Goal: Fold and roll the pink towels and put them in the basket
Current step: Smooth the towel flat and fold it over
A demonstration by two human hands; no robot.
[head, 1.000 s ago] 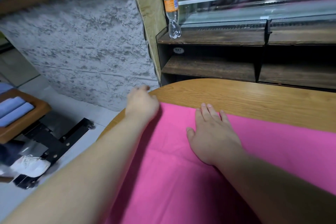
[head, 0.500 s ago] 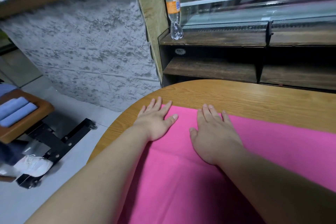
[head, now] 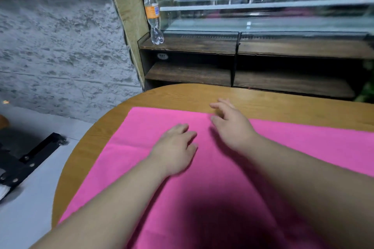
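One towel (head: 129, 147): pink, flat, faintly creased.
Left hand (head: 175, 150): flat on towel, empty.
Right hand (head: 231, 127): loose, blurred, empty.
Bottle label (head: 152, 11): orange, unreadable.

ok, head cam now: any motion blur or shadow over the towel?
Head view: right hand is motion-blurred, its fingers smeared; left hand is sharper; a dark shadow covers the pink towel low between the forearms; the grey wall looks smeared near the top.
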